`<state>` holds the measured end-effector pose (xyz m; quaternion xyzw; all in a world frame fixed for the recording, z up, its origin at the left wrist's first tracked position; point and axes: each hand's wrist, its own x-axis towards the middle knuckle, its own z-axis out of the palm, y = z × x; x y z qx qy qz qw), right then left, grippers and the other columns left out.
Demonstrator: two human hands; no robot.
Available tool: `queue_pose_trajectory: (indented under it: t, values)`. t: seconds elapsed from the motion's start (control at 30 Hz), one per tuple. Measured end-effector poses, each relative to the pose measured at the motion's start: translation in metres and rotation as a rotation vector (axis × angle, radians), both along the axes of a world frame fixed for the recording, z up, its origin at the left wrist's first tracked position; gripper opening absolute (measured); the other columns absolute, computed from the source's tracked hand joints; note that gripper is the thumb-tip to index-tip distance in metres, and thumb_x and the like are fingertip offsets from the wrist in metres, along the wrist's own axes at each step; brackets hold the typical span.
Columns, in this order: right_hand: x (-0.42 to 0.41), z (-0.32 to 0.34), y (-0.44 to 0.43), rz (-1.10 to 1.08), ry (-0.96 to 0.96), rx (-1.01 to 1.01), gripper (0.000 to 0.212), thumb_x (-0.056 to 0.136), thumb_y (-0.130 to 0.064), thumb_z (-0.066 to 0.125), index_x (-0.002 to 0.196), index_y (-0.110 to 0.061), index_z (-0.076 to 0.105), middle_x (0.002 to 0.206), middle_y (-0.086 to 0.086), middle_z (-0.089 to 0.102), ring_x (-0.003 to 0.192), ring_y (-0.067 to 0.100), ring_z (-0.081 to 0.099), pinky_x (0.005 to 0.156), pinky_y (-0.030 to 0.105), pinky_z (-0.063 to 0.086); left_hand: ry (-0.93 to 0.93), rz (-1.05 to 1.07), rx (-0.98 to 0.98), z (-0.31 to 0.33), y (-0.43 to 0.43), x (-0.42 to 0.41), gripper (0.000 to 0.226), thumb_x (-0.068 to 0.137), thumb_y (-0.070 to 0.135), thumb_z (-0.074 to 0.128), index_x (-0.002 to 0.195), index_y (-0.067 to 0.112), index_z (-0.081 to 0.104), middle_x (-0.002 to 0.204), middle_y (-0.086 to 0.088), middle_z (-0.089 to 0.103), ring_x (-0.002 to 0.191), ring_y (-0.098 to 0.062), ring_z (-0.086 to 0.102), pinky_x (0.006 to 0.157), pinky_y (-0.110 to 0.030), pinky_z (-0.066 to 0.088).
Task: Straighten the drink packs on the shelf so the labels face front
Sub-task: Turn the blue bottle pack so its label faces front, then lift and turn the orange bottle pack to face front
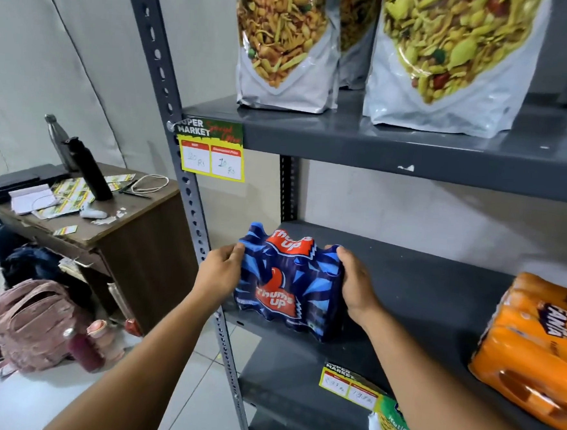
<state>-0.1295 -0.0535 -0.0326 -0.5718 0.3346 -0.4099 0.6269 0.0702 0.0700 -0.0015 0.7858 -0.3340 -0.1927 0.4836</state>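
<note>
Blue drink pack being squared between two hands at the front left corner of the middle shelf.

The left hand (pixel 222 271) is pressing the pack's left end and the right hand (pixel 354 283) is pressing its right end — both closed on the blue drink pack (pixel 289 282), which is sitting directly between the palms with its long axis running hand to hand. Its red label is facing outward, tilting slightly toward the left hand's side. Both hands are lying equally near, so any remaining turn is, by judgement, a small twist shared between them. The orange drink pack (pixel 531 349) is lying well apart beyond the right hand — slanted on the shelf (pixel 437 292), its label angling sideways, the right hand being nearer to it.
</note>
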Motion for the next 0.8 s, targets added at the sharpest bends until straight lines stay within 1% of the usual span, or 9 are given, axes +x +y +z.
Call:
queue_pose_trajectory:
  t: [0.07,0.17,0.23,0.3,0.37,0.43,0.53,0.67,0.8]
  values:
    - [-0.001,0.000,-0.001,0.016,0.021,-0.017,0.046,0.083,-0.049,0.048,0.087,-0.006,0.064,0.096,0.028,0.067,0.089,0.036,0.062,0.090,0.057,0.049,0.029,-0.010,0.012,0.002,0.000,-0.001,0.038,0.099,0.044,0.040,0.079,0.023,0.066,0.074,-0.002,0.072,0.054,-0.012,0.061,0.052,-0.026,0.044]
    - [-0.002,0.003,0.000,0.036,0.083,-0.070,0.047,0.088,-0.046,0.046,0.091,-0.002,0.061,0.095,0.022,0.066,0.091,0.030,0.061,0.091,0.055,0.048,-0.010,-0.034,0.024,0.011,0.003,-0.008,0.035,0.101,0.039,0.038,0.087,0.021,0.064,0.093,-0.012,0.074,0.079,-0.027,0.069,0.072,-0.039,0.054]
    - [-0.011,0.007,0.000,0.055,0.165,-0.148,0.043,0.094,-0.043,0.046,0.106,-0.005,0.063,0.111,0.009,0.066,0.106,0.019,0.059,0.098,0.047,0.045,-0.215,-0.030,0.013,0.021,0.003,-0.018,0.034,0.101,0.037,0.037,0.109,0.016,0.063,0.112,-0.015,0.071,0.103,-0.034,0.066,0.085,-0.040,0.050]
    - [-0.029,0.013,-0.004,0.048,0.279,-0.225,0.048,0.098,-0.042,0.046,0.135,-0.012,0.052,0.138,0.007,0.056,0.126,0.012,0.049,0.105,0.029,0.038,-0.417,-0.064,-0.031,0.038,-0.003,-0.030,0.046,0.102,0.039,0.036,0.138,0.013,0.050,0.143,-0.013,0.055,0.128,-0.033,0.054,0.099,-0.040,0.042]
    - [-0.056,0.026,-0.010,-0.024,0.407,-0.345,0.055,0.097,-0.044,0.048,0.143,-0.015,0.044,0.147,0.005,0.048,0.133,0.014,0.044,0.103,0.024,0.030,-0.582,-0.136,-0.084,0.056,-0.015,-0.047,0.053,0.102,0.040,0.035,0.147,0.012,0.039,0.158,-0.010,0.037,0.142,-0.030,0.040,0.112,-0.042,0.034]
    - [-0.088,0.038,-0.019,-0.146,0.535,-0.508,0.054,0.095,-0.040,0.053,0.141,-0.012,0.046,0.148,0.007,0.047,0.136,0.021,0.043,0.106,0.025,0.030,-0.720,-0.232,-0.094,0.071,-0.035,-0.067,0.052,0.102,0.036,0.035,0.147,0.009,0.040,0.159,-0.013,0.034,0.146,-0.031,0.030,0.117,-0.043,0.027]
    - [-0.149,0.050,-0.030,-0.317,0.750,-0.627,0.053,0.094,-0.034,0.056,0.139,-0.007,0.047,0.144,0.015,0.049,0.134,0.032,0.042,0.111,0.040,0.033,-0.856,-0.387,-0.053,0.080,-0.070,-0.116,0.052,0.102,0.030,0.038,0.146,0.003,0.039,0.158,-0.020,0.032,0.147,-0.036,0.026,0.119,-0.044,0.025]
    - [-0.234,0.043,-0.040,-0.514,1.100,-0.502,0.048,0.094,-0.039,0.048,0.131,-0.009,0.053,0.137,0.019,0.055,0.130,0.039,0.044,0.105,0.045,0.037,-0.716,-0.549,0.017,0.061,-0.104,-0.190,0.055,0.103,0.031,0.035,0.150,0.004,0.030,0.162,-0.019,0.021,0.149,-0.035,0.018,0.118,-0.043,0.020]
    - [-0.316,0.022,-0.037,-0.576,1.195,-0.305,0.047,0.097,-0.044,0.041,0.133,-0.015,0.049,0.143,0.016,0.051,0.134,0.039,0.041,0.104,0.045,0.037,-0.463,-0.708,0.170,0.028,-0.123,-0.267,0.058,0.104,0.038,0.030,0.150,0.002,0.028,0.161,-0.018,0.025,0.147,-0.033,0.025,0.113,-0.031,0.019]
